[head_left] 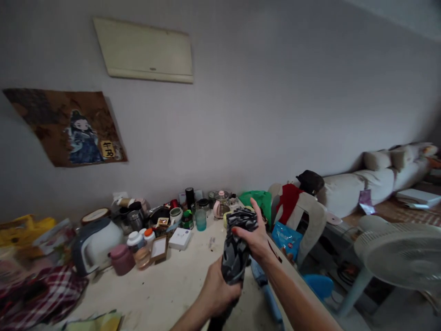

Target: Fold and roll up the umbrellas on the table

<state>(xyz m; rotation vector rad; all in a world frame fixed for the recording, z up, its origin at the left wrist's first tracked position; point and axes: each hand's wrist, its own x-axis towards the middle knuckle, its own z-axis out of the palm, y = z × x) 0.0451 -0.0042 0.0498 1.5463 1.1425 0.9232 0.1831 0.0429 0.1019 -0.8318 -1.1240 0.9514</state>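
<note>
A bundled grey-and-black patterned cloth (234, 257) is held upright above the white table (165, 294). My left hand (218, 287) is wrapped round its lower part, with a dark end hanging below the fist. Higher up, my right hand (257, 234) grips the top of the bundle, the thumb across its near side and a finger pointing up. Under my right forearm lies a light blue object (270, 299), partly hidden.
Left on the table are a kettle (99, 243), a pink jar (121, 259), bottles and a plaid cloth (55, 294). Behind stand a teal cup (200, 220) and a glass teapot (221, 206). At right are a chair (312, 216) and a fan (403, 255).
</note>
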